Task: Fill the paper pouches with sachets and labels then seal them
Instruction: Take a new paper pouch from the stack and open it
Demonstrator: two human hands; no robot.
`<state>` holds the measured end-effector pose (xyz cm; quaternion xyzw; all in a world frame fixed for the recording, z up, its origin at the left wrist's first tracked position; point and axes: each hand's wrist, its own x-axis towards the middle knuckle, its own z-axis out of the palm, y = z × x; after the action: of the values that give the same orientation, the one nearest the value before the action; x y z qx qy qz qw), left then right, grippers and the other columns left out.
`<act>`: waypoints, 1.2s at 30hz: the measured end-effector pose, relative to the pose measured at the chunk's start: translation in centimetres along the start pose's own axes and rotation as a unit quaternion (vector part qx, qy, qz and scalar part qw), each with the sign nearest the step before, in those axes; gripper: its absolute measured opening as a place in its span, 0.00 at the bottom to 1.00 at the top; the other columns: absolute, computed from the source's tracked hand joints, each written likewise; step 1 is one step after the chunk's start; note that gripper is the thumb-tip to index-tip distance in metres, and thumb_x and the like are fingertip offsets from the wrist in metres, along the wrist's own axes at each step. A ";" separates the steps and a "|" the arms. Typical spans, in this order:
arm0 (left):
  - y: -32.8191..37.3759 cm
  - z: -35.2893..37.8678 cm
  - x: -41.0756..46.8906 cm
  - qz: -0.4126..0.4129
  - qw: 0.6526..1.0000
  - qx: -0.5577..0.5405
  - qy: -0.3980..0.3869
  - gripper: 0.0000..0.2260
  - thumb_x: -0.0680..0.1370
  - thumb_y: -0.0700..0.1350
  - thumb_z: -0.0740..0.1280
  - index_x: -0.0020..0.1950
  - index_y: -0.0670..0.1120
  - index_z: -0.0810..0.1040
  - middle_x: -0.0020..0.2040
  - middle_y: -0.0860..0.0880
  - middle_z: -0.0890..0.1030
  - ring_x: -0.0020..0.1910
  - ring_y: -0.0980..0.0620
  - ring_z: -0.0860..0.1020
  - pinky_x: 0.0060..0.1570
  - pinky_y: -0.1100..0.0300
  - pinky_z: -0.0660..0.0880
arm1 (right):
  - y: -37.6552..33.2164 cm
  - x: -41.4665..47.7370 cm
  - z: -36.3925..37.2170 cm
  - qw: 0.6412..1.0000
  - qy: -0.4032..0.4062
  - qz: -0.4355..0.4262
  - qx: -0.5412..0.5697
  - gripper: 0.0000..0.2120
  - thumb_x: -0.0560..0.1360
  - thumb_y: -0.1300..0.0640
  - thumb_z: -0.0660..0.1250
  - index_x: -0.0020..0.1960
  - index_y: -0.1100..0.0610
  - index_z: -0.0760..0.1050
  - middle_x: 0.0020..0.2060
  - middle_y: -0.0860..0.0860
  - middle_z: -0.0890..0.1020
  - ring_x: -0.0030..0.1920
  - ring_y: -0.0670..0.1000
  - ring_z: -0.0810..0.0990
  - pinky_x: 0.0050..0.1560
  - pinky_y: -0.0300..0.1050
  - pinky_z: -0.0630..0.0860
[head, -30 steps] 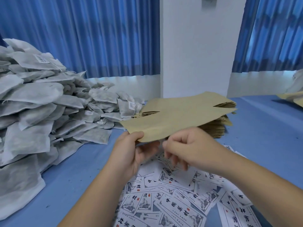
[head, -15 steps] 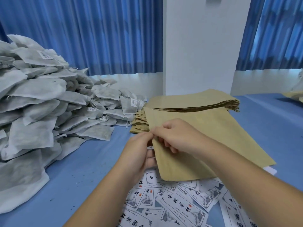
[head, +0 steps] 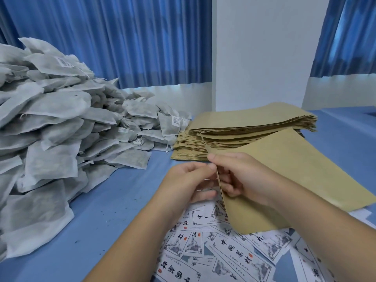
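Note:
A flat brown paper pouch [head: 289, 180] hangs just above the table, its left edge held between both hands. My left hand [head: 187, 182] pinches one layer of that edge, and my right hand [head: 242, 176] pinches the other with its fingers curled behind the paper. Printed white labels [head: 230, 255] lie scattered on the blue table under my hands. A big heap of grey sachets [head: 61, 129] fills the left side. A stack of brown pouches [head: 244, 133] lies behind my hands.
The blue table [head: 101, 210] shows bare between the sachet heap and the labels. A white pillar [head: 262, 51] and blue curtains [head: 114, 39] stand behind the table.
The pouch came down from above the stack and swung until its long side points right. Both hands shifted to its left edge and now pull the layers apart.

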<state>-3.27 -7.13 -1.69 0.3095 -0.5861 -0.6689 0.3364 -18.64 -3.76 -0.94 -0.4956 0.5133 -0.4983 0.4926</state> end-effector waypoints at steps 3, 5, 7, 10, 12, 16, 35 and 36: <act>0.0 0.0 0.0 -0.001 1.000 -0.012 -0.012 0.19 0.74 0.46 0.71 0.57 0.33 0.77 0.50 0.36 0.83 0.54 0.40 0.82 0.59 0.43 0.76 | 0.3 0.0 -0.1 1.000 -0.007 -0.007 -0.005 0.15 0.76 0.48 0.67 0.34 0.53 0.72 0.23 0.49 0.67 0.21 0.48 0.67 0.22 0.35 0.60; 0.0 -0.1 0.0 -0.006 0.999 -0.029 -0.028 0.15 0.76 0.43 0.69 0.55 0.32 0.77 0.49 0.35 0.83 0.51 0.39 0.82 0.55 0.46 0.78 | 0.5 0.0 -0.3 1.000 -0.022 -0.010 -0.014 0.14 0.77 0.48 0.66 0.38 0.55 0.72 0.24 0.49 0.68 0.22 0.49 0.68 0.21 0.37 0.61; 0.1 -0.1 -0.2 -0.010 0.997 -0.056 -0.053 0.10 0.78 0.39 0.66 0.53 0.32 0.79 0.48 0.34 0.82 0.48 0.39 0.83 0.48 0.51 0.81 | 0.8 0.0 -0.5 0.999 -0.032 -0.009 -0.012 0.14 0.77 0.48 0.65 0.38 0.56 0.71 0.24 0.50 0.68 0.22 0.49 0.68 0.21 0.38 0.62; 0.2 -0.2 -0.3 -0.017 0.995 -0.070 -0.063 0.09 0.78 0.36 0.64 0.54 0.31 0.79 0.50 0.33 0.82 0.49 0.38 0.83 0.47 0.52 0.81 | 1.0 0.1 -0.9 0.999 -0.028 -0.002 -0.015 0.15 0.79 0.54 0.64 0.34 0.55 0.71 0.24 0.51 0.69 0.22 0.49 0.68 0.21 0.38 0.62; 0.2 -0.1 -0.4 -0.013 0.995 -0.073 -0.068 0.09 0.78 0.35 0.64 0.54 0.31 0.79 0.50 0.32 0.82 0.49 0.38 0.82 0.48 0.52 0.81 | 0.9 0.0 -1.0 1.000 -0.017 0.001 -0.021 0.17 0.79 0.57 0.63 0.31 0.54 0.71 0.23 0.51 0.69 0.21 0.50 0.68 0.21 0.38 0.62; 0.2 0.0 -0.5 0.005 0.993 -0.076 -0.086 0.10 0.78 0.36 0.64 0.55 0.30 0.78 0.51 0.30 0.81 0.51 0.35 0.81 0.53 0.50 0.80 | 0.5 -0.2 -0.6 0.999 0.002 -0.013 -0.052 0.17 0.76 0.47 0.66 0.32 0.54 0.70 0.22 0.50 0.69 0.20 0.49 0.67 0.21 0.37 0.62; 0.4 0.6 -0.9 0.008 0.996 -0.050 -0.070 0.22 0.72 0.51 0.72 0.56 0.35 0.74 0.49 0.35 0.83 0.49 0.40 0.83 0.45 0.53 0.81 | -1.3 -0.8 -0.6 0.989 -0.002 -0.055 -0.137 0.14 0.75 0.61 0.63 0.31 0.55 0.71 0.20 0.50 0.71 0.20 0.49 0.70 0.22 0.36 0.63; 0.4 0.7 -1.0 0.009 0.996 -0.047 -0.071 0.24 0.70 0.51 0.73 0.56 0.35 0.73 0.48 0.35 0.83 0.49 0.40 0.83 0.43 0.54 0.81 | -1.6 -0.9 -0.6 0.989 -0.010 -0.056 -0.140 0.14 0.75 0.63 0.63 0.31 0.55 0.72 0.20 0.50 0.71 0.20 0.49 0.70 0.22 0.36 0.63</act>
<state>-3.20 -5.96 -1.16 0.2396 -0.5792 -0.7132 0.3138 -19.20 -2.84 0.65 -0.5925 0.5445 -0.4433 0.3948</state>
